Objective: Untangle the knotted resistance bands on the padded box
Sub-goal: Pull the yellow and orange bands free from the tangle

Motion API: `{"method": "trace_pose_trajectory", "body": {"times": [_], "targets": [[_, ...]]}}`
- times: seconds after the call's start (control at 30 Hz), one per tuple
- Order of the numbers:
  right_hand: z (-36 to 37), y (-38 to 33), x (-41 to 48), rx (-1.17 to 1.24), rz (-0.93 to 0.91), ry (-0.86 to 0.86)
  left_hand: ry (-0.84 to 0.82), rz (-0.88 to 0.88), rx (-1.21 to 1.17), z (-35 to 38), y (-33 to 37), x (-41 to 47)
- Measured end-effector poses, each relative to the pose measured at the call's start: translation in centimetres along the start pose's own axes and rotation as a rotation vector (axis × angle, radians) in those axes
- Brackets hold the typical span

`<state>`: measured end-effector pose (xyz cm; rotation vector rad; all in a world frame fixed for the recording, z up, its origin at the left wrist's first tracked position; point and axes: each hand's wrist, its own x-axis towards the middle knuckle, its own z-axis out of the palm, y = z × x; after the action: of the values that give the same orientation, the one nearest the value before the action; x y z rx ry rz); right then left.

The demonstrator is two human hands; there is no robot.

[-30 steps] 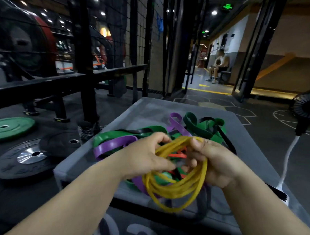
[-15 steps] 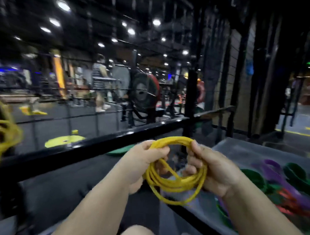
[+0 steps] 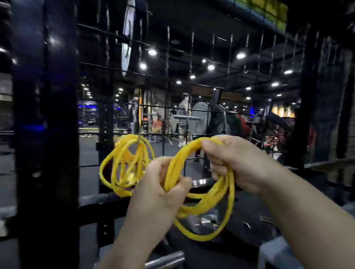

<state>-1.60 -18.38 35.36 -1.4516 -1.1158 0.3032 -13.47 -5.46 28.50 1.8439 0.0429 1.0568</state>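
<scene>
In front of a black wire-mesh panel (image 3: 189,72) in a dim gym, a person holds a coil of yellow resistance bands (image 3: 213,198) in the air with both bare hands. The left hand (image 3: 161,188) grips the coil's left side, fingers curled in and the thumb pressed over the strands. The right hand (image 3: 235,162) clasps the upper right of the coil, thumb lying along the top and fingers wrapped under the strands. Several loops sag below and between the two hands, clear of any surface.

Just left of the left hand, a second bundle of yellow bands (image 3: 123,168) hangs loose against the mesh, its top caught at a small hook (image 3: 139,137). A thick black upright post (image 3: 47,141) stands at far left. Below the held coil lies a dark weight plate (image 3: 206,223) with a shiny hub. A blurred grey corner (image 3: 281,252) shows at lower right; whether it is the padded box cannot be told. Ceiling lights and gym machines blur behind the mesh.
</scene>
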Motion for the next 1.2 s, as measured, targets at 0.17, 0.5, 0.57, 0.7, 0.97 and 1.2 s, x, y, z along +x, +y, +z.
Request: {"method": "trace_pose_trajectory", "body": {"times": [0.17,0.5,0.57,0.7,0.97,1.2], "targets": [[3.8,-0.9,3.2,0.001,-0.014,-0.037,0.248,-0.017,-0.093,-3.7,0.6,0.6],[7.6,0.2,10.0,-0.119,-0.078,0.102,0.438,-0.013,0.22,-7.7,-0.4,5.6],[7.7,0.7,10.9,-0.172,-0.061,0.148,0.439,-0.025,0.298,-7.6,-1.0,6.4],[8.0,2.5,11.8,-0.258,0.064,0.17,0.419,-0.039,0.45,-7.2,-2.8,6.5],[9.9,6.7,9.8,-0.252,-0.022,0.319,0.467,0.013,0.442,-5.7,-6.6,3.6],[11.2,9.5,7.2,-0.036,0.122,0.339,0.566,0.045,0.306,-4.2,-8.0,2.1]]}}
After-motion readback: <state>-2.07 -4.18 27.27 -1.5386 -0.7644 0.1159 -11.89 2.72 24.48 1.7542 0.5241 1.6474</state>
